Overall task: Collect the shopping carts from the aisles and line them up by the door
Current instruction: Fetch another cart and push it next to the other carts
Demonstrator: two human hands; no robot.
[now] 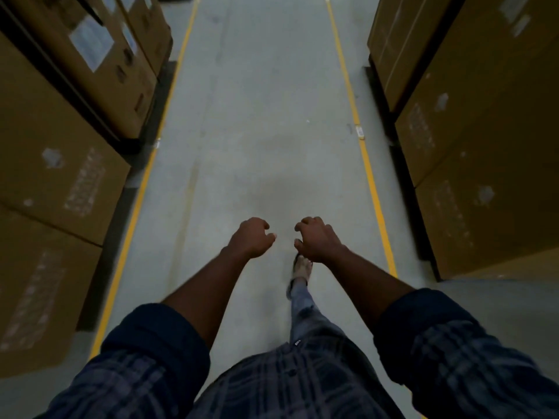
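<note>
- Shopping carts are not showing in this view, so where they are standing cannot be told.
- Rolled-up plaid sleeves (151,337) are reaching forward, forearms bare.
- The left hand (249,237) and right hand (317,240) are hovering side by side, slightly apart, fingers curled inward, each grasping nothing.
- A sandalled foot (302,267) is stepping on the grey floor (266,116), just below the right hand.
- Yellow lines (367,164) are running along both aisle edges.
- Cardboard boxes (45,164) are standing stacked on either side.
</note>
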